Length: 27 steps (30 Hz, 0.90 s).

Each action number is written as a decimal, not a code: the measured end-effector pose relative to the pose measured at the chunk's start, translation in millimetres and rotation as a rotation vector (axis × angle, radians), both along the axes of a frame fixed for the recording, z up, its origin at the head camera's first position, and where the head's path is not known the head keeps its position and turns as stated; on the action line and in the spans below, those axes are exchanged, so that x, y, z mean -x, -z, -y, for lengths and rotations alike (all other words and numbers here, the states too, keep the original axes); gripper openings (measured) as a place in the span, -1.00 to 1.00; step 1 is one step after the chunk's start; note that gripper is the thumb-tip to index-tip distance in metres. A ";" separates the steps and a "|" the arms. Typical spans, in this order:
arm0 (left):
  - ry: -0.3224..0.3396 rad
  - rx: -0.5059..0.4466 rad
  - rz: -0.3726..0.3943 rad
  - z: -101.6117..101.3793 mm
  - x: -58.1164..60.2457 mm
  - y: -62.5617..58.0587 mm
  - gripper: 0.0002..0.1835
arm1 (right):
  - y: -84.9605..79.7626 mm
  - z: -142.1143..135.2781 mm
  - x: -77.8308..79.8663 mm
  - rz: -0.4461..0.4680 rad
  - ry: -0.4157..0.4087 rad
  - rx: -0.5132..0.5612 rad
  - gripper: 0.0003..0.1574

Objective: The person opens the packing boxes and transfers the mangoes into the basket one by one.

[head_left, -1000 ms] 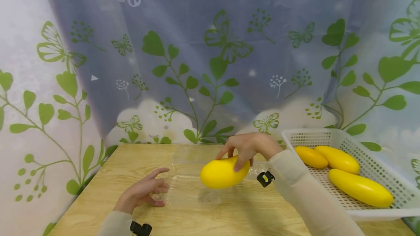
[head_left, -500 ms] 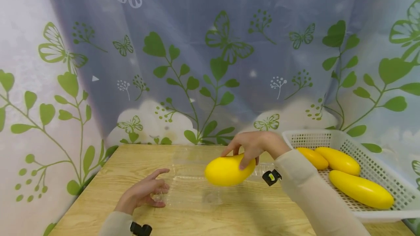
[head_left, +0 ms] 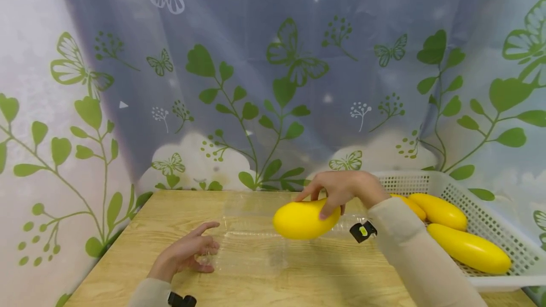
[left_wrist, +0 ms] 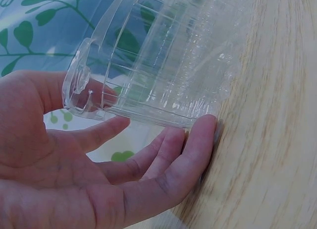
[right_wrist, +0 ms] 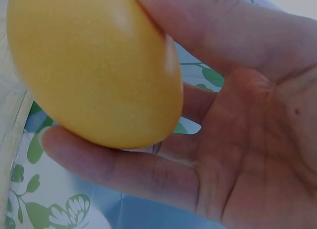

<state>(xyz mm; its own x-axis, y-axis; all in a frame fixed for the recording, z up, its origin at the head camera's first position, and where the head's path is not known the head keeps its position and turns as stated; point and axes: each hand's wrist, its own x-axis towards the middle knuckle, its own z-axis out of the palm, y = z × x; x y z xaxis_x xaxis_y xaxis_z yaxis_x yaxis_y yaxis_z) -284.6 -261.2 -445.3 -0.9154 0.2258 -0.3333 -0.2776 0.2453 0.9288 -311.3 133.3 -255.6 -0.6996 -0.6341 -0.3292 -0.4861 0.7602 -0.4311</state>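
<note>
My right hand (head_left: 334, 193) holds a smooth yellow mango-like fruit (head_left: 300, 221) from above, thumb on the near side and fingers over the top. In the right wrist view the rounded end of the fruit (right_wrist: 99, 65) sits between thumb and fingers. Under it, a clear plastic box (head_left: 251, 250) lies on the table, its transparent walls hard to make out. At the left end of the box, my left hand (head_left: 187, 252) grips the edge with bent fingers. The left wrist view shows fingertips (left_wrist: 203, 127) against the clear wall (left_wrist: 153, 90) of the box.
At the right stands a white perforated basket (head_left: 522, 262) with more yellow fruit (head_left: 469, 248) inside. The wooden table (head_left: 123, 259) ends at the back against a curtain (head_left: 239, 84) printed with leaves and butterflies.
My right hand has moved right and slightly up with the yellow fruit, toward the basket. My left hand stays at the left end of the box.
</note>
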 end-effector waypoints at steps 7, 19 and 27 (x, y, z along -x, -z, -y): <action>0.000 0.002 0.008 -1.0 -0.7 0.0 -0.24 | 0.1 -8.1 -0.1 0.020 0.001 0.021 -0.17; 0.001 -0.006 0.012 0.4 -0.2 1.4 -0.24 | -2.3 -15.5 0.7 0.019 0.008 0.027 -0.18; -0.001 -0.008 0.008 0.3 0.7 1.1 -0.22 | 0.2 -16.7 2.3 0.026 0.012 0.034 -0.19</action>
<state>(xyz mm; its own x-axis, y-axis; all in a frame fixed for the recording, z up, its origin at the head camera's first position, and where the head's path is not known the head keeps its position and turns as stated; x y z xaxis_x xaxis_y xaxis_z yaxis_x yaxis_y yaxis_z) -285.3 -261.5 -446.4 -0.9131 0.2271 -0.3387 -0.2852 0.2379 0.9285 -313.6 150.1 -255.8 -0.6986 -0.6372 -0.3256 -0.4657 0.7503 -0.4692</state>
